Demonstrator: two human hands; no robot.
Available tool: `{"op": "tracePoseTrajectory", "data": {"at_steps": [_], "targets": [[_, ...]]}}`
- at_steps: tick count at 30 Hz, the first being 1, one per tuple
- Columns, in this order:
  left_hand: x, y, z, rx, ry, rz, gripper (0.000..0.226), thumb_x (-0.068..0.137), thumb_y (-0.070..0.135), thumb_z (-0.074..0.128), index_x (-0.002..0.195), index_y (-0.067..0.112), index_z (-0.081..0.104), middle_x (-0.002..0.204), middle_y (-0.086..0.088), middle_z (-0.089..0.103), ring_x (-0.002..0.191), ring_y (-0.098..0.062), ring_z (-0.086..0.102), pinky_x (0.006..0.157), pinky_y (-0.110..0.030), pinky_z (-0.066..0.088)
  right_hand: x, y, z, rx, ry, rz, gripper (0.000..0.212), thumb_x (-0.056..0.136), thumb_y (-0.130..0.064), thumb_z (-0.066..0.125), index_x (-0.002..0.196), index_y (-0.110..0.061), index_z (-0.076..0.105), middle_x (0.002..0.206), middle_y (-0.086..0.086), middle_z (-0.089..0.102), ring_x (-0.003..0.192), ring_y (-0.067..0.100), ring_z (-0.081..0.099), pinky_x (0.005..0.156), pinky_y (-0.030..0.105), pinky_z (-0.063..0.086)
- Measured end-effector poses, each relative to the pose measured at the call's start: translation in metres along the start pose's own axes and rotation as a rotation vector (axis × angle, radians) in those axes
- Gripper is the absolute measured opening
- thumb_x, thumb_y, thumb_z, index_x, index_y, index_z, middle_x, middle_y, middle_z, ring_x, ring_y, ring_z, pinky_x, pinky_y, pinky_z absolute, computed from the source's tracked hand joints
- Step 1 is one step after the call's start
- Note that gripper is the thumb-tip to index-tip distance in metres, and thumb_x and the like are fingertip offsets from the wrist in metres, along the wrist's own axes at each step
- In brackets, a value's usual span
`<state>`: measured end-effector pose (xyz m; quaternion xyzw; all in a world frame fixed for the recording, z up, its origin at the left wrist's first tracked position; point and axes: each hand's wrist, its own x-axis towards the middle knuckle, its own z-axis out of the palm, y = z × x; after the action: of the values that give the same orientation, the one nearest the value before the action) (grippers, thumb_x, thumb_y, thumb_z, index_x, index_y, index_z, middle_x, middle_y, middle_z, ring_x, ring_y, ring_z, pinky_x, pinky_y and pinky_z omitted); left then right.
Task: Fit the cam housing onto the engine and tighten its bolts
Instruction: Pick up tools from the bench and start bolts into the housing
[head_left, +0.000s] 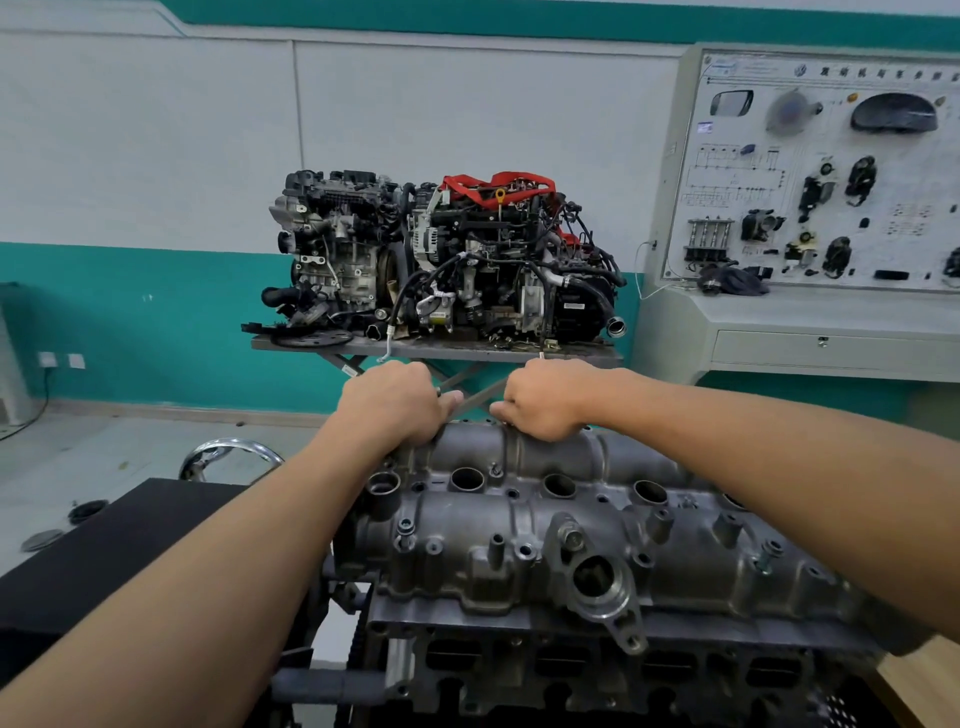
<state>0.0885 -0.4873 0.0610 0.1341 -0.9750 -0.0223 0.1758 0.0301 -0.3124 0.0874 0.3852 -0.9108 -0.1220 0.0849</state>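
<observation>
A grey cast cam housing (545, 525) with a row of round plug holes lies on top of the engine (571, 670) in front of me. My left hand (397, 402) is curled over the housing's far edge at the left. My right hand (543, 397) is closed on the same far edge, a little to the right. Both hands have their fingers wrapped down behind the casting, so the fingertips are hidden. A bolt (763, 561) stands in a hole at the near right of the housing.
A black box or bench top (119, 551) sits to the left of the engine. Beyond, two complete engines (441, 254) rest on a grey scissor-leg table (436, 351). A training panel (821, 171) with car parts stands at the right wall. A chromed ring (228, 452) is on the floor side.
</observation>
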Motion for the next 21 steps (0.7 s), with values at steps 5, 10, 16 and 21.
{"op": "tracePoseTrajectory", "data": {"at_steps": [5, 10, 16, 21], "targets": [[-0.006, -0.002, 0.002, -0.026, 0.036, -0.018, 0.052, 0.094, 0.068, 0.042, 0.077, 0.019, 0.045, 0.09, -0.005, 0.055, 0.082, -0.028, 0.051, 0.07, -0.037, 0.04, 0.0, -0.002, -0.003, -0.002, 0.007, 0.066, 0.052, 0.1, -0.056, 0.031, 0.064, -0.022, 0.045, 0.068, -0.002, 0.046, 0.077, 0.028, 0.052, 0.072, 0.038, 0.045], [-0.002, -0.002, 0.004, -0.034, 0.047, 0.0, 0.052, 0.094, 0.067, 0.041, 0.085, 0.017, 0.052, 0.109, -0.01, 0.067, 0.098, -0.034, 0.062, 0.072, -0.038, 0.041, 0.003, -0.003, -0.008, -0.095, -0.082, -0.006, 0.038, 0.102, -0.043, 0.039, 0.084, -0.016, 0.058, 0.09, 0.007, 0.064, 0.08, 0.027, 0.059, 0.069, 0.035, 0.046], [-0.003, -0.003, 0.001, -0.102, 0.04, -0.005, 0.054, 0.095, 0.067, 0.041, 0.082, 0.015, 0.052, 0.109, -0.013, 0.068, 0.1, -0.035, 0.062, 0.072, -0.037, 0.041, 0.0, -0.011, 0.001, -0.045, 0.034, 0.189, 0.049, 0.102, -0.056, 0.028, 0.082, -0.019, 0.053, 0.096, 0.007, 0.059, 0.088, 0.031, 0.056, 0.073, 0.039, 0.043], [-0.006, -0.015, -0.014, -0.776, 0.057, -0.133, 0.061, 0.101, 0.056, 0.043, 0.081, 0.003, 0.063, 0.072, -0.009, 0.061, 0.065, -0.028, 0.055, 0.059, -0.034, 0.041, -0.004, -0.012, -0.033, 0.302, 0.203, 0.177, 0.065, 0.098, -0.067, 0.03, 0.068, -0.015, 0.054, 0.071, 0.002, 0.057, 0.065, 0.018, 0.055, 0.062, 0.031, 0.04]]}}
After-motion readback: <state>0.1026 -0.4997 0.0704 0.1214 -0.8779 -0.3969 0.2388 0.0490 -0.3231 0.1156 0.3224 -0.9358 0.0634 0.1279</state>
